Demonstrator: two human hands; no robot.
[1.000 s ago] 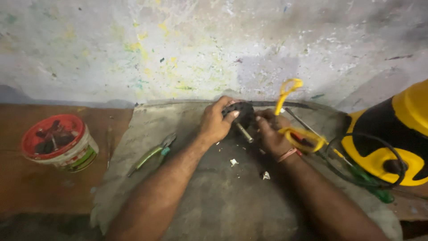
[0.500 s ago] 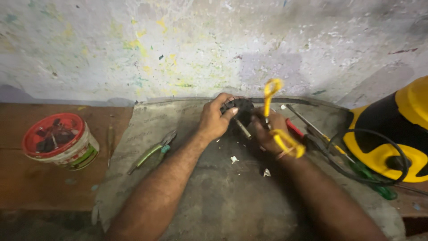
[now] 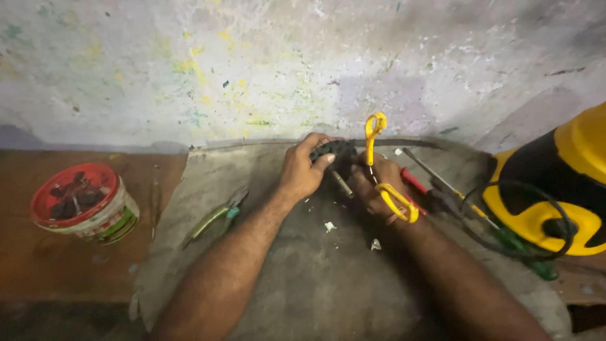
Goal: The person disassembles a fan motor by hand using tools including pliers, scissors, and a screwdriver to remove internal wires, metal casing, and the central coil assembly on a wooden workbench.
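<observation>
Raised since a moment ago, yellow-handled scissors [image 3: 379, 165] stand upright in the clenched right hand [image 3: 377, 186], just right of the dark round part [image 3: 334, 153] gripped by the left hand [image 3: 302, 173] at the worktop's [image 3: 303, 284] far edge.

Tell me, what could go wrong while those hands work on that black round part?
The yellow-handled tool in the right hand works close to the left hand gripping the black round part, so a slip might nick a finger. The small white bits on the grey mat could easily get lost.
</observation>
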